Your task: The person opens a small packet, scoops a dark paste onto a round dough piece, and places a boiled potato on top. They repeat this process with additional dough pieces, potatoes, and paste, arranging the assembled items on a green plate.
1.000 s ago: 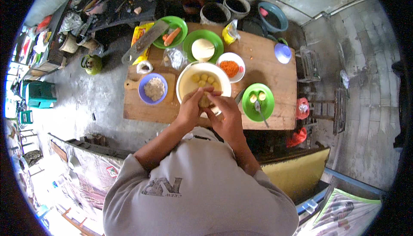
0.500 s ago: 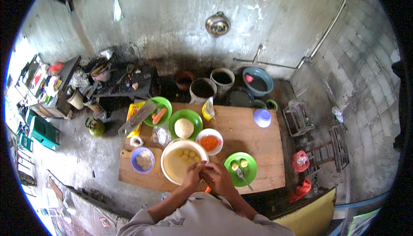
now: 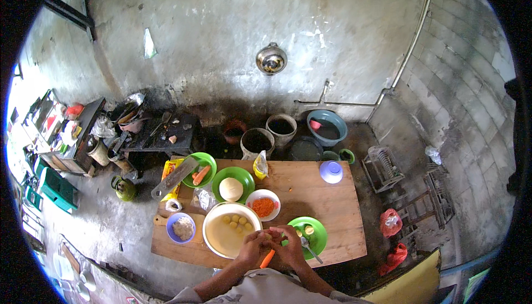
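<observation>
Cream-coloured and wide, the large bowl [image 3: 230, 230] sits at the near edge of the wooden counter [image 3: 310, 193] and serves here as the landmark. Inside it lie several small pale dough balls [image 3: 235, 222] in a shallow liquid. Just right of the bowl's rim, the left hand [image 3: 253, 247] and right hand [image 3: 289, 248] meet, fingers curled together around a small pale lump [image 3: 270, 237]; each grip is narrow and closed on that lump, which is mostly hidden between the fingers. An orange-handled tool [image 3: 267, 258] hangs below the hands, toward the person; which hand holds it cannot be told.

Further right of the bowl stands a green plate [image 3: 318, 237] with a few finished pieces and a spoon [image 3: 306, 247]. Behind the bowl are a small white bowl of grated carrot [image 3: 263, 206] and a green plate carrying a round of dough [image 3: 230, 188]. Left of the bowl is a blue bowl of minced filling [image 3: 182, 228]. A green plate with a whole carrot [image 3: 200, 174] lies behind and to the left.

To shape the lump well, judging from this pose: keep both palms cupped and pressure light and even, turn the piece continuously so no seam opens, and work directly over the bowl's rim so that a slip falls into the bowl, not onto the floor.
</observation>
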A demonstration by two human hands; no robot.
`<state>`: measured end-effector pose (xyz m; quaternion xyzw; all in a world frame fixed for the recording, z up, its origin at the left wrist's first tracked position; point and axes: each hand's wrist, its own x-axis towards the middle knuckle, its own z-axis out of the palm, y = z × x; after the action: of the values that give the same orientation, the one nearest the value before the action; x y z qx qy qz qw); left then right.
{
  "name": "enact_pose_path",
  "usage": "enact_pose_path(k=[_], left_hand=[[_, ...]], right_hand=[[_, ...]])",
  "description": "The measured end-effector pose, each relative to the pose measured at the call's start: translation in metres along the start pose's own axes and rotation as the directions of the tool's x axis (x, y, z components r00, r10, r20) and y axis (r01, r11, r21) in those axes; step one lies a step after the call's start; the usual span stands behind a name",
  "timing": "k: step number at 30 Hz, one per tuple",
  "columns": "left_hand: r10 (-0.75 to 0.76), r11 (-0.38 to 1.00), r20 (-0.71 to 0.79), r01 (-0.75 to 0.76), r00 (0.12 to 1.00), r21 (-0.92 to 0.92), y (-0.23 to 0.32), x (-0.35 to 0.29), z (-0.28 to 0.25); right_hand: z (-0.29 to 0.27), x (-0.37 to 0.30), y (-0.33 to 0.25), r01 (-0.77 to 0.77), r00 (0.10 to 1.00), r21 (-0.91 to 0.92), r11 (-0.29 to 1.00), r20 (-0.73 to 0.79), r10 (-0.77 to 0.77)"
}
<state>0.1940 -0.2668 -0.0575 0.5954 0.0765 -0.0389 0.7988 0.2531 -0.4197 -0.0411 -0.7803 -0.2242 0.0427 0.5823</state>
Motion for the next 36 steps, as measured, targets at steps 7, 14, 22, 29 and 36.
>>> enact_pose_path(k=[7, 14, 22, 29, 36], left_hand=[[-0.218, 0.874, 0.045, 0.216, 0.975, -0.436, -0.022, 0.003, -0.001], [-0.276, 0.738, 0.125, 0.294, 0.953, -0.608, -0.029, 0.002, -0.019], [-0.194, -0.41, 0.423, 0.319, 0.885, -0.855, -0.021, 0.004, -0.064], [-0.295, 0.696, -0.11, 0.135, 0.949, -0.705, 0.013, -0.01, -0.08], [-0.162, 0.424, 0.06, 0.125, 0.985, -0.897, 0.093, -0.013, -0.094]], right_hand=[[0.0, -0.012, 0.014, -0.071, 0.997, -0.026, 0.997, -0.004, 0.071], [0.018, -0.021, -0.015, 0.026, 0.998, -0.179, 0.984, -0.056, -0.036], [0.059, -0.029, -0.027, -0.043, 0.999, 0.026, 0.999, -0.031, 0.044], [0.09, -0.034, -0.053, -0.206, 0.978, 0.118, 0.971, -0.012, 0.209], [0.091, -0.006, -0.118, 0.333, 0.918, -0.262, 0.906, -0.129, -0.375]])
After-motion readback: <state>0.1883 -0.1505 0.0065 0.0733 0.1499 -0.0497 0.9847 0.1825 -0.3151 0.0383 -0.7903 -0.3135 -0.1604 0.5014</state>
